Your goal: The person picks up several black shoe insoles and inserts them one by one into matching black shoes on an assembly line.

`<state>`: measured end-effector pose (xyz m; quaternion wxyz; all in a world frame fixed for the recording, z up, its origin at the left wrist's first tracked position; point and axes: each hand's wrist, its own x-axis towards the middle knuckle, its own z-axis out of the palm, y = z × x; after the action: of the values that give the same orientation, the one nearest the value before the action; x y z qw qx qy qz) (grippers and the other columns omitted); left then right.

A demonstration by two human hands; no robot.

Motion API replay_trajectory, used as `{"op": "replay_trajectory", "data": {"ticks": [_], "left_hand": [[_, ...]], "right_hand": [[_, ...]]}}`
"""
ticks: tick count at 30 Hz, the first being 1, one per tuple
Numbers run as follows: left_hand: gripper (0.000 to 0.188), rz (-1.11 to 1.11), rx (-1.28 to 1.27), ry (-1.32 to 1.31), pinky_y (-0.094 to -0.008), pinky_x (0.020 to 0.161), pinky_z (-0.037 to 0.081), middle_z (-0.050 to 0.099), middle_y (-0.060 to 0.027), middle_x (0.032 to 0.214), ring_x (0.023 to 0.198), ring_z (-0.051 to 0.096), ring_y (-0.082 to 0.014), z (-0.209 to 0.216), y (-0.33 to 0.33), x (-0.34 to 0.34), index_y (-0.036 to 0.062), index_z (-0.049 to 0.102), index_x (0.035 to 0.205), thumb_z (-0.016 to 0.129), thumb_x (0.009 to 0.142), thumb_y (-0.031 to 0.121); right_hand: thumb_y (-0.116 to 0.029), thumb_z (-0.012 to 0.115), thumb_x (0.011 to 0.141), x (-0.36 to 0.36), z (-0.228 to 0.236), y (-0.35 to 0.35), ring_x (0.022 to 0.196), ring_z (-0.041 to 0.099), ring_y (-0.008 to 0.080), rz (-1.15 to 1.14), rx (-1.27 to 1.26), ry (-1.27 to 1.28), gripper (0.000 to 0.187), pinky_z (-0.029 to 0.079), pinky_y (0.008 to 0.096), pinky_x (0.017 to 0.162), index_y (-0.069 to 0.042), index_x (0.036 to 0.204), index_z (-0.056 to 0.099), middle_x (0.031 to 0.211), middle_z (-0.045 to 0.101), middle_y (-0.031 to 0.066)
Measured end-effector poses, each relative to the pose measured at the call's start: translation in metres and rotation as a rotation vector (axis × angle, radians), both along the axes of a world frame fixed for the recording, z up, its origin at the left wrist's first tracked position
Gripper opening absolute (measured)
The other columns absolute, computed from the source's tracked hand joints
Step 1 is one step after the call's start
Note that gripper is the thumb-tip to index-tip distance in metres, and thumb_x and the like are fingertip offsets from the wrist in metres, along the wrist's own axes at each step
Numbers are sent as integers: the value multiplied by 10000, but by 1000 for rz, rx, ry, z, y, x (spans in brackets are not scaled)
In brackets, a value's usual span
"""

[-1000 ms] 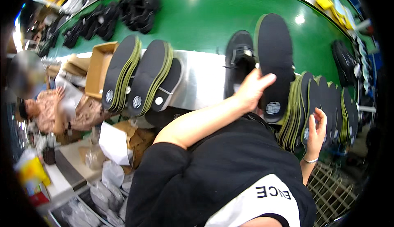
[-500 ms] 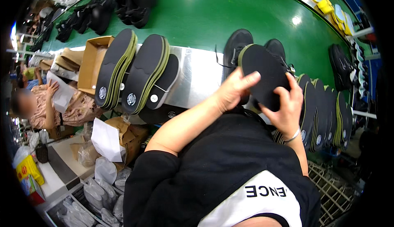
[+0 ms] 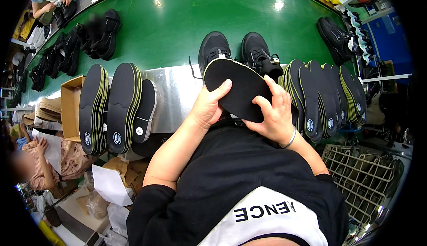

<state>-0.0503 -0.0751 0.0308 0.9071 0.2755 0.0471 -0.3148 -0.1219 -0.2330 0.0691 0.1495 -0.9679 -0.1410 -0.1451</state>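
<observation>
Between my two hands is a black insole (image 3: 240, 88) with a pale green edge, tilted in front of my waist. My left hand (image 3: 209, 103) grips its left side, thumb lying on top. On its right side, my right hand (image 3: 275, 114) holds the edge, with thumb and index finger bent close together over the surface. Just beyond the insole stand two black lace-up shoes, the left shoe (image 3: 214, 50) and the right shoe (image 3: 258, 54), toes pointing away. The held insole partly covers the left shoe's heel end.
Stacks of black insoles (image 3: 124, 108) with green edges lie to the left, beside a cardboard box (image 3: 71, 108). More insole stacks (image 3: 311, 99) stand on the right. A green conveyor belt (image 3: 178, 19) carries more black shoes (image 3: 333, 39). A wire basket (image 3: 360, 174) sits at lower right; co-workers are at the left.
The view has swung to the right, so the stacks and shoes appear farther left. Both hands still hold the insole, which is now more tilted. Another co-worker shows at the upper left.
</observation>
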Motion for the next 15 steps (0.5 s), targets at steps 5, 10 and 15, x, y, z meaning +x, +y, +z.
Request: {"op": "replay_trajectory", "data": {"ticks": [5, 10, 15], "left_hand": [[318, -39, 27, -3, -313, 804, 441, 526, -78, 1010, 926, 520, -182, 0, -1, -1, 32, 459, 1080, 559, 793, 123], [412, -87, 68, -177, -299, 755, 444, 516, -82, 1056, 953, 506, -154, 3, 16, 18, 73, 391, 1173, 455, 851, 322], [376, 147, 1066, -903, -269, 732, 422, 532, -79, 1014, 956, 496, -186, -15, 41, 40, 79, 468, 1109, 587, 760, 151]], "right_hand": [[-289, 738, 474, -1, 2, -3, 993, 419, 321, -8, 112, 91, 496, 352, 373, 806, -99, 864, 497, 1187, 362, 177], [-246, 719, 506, -1, 17, -26, 946, 467, 357, -29, 188, 120, 413, 413, 379, 774, -65, 817, 518, 1070, 430, 201], [-129, 642, 610, -8, 40, -52, 659, 565, 251, 31, 105, 110, 146, 456, 304, 556, -27, 608, 537, 932, 518, 139]]}}
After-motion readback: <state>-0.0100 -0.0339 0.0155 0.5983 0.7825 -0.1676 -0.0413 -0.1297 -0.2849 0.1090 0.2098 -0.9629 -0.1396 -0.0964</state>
